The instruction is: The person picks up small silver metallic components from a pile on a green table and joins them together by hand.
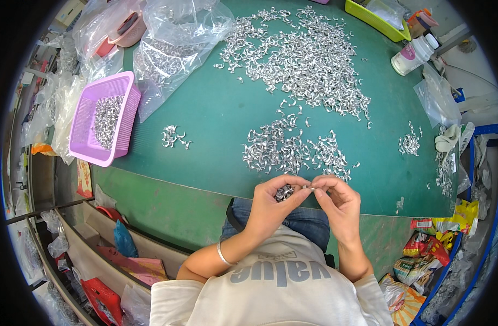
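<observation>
My left hand [269, 205] is curled around several small curved silver metal pieces [284, 193] in its palm. Its thumb and index fingertip meet my right hand [339, 203] at a small metal piece [310, 188], partly hidden by the fingers. The right thumb and fingers pinch that piece from the other side. Just beyond the hands, on the green tabletop [208, 110], lies a heap of curved silver metal pieces [275, 148], with a smaller cluster [330, 153] to its right. Farther back spreads a much larger heap of the same pieces [314, 61].
A purple plastic basket [129, 122] holding metal pieces stands at the left, beside a clear plastic bag [171, 61]. Small piles lie at left [173, 137] and right [410, 142]. A white bottle [414, 55] and a lime-green basket [375, 24] are at back right.
</observation>
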Demonstrator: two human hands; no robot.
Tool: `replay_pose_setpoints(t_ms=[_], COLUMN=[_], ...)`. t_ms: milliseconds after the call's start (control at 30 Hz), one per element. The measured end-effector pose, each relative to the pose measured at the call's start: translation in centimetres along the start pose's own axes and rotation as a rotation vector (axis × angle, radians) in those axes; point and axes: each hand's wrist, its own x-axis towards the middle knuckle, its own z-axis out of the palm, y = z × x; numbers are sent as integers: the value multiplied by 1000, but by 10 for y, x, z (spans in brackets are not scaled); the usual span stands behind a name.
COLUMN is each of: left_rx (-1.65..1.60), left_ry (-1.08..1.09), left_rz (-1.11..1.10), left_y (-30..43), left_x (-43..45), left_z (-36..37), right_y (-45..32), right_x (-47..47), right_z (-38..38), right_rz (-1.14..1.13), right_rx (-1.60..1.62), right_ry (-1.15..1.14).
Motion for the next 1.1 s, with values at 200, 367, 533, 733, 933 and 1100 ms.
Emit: replay_pose_setpoints(t_ms=[200, 367, 533, 733, 933, 1100], left_rx=[-223, -250, -257, -246, -211, -214], left_ry=[-49, -53, -98, -119, -134, -123], left_rz=[-195, -140, -96, -78, -66, -74], left_y=[-2, -4, 0, 2, 2, 3], left_x=[-4, -6, -7, -8, -8, -9], left_z=[-6, -6, -5, -5, -6, -5], right_y=[-3, -9, -17, -22, -24, -25], right_x=[-3, -3, -6, -8, -8, -8], right_z=[2, 6, 9, 12, 13, 12], right_rz=[-18, -299, -479, -654, -681, -659], right_rx=[21, -336, -554, -754, -786, -760], right_ry=[54, 79, 106, 125, 120, 115])
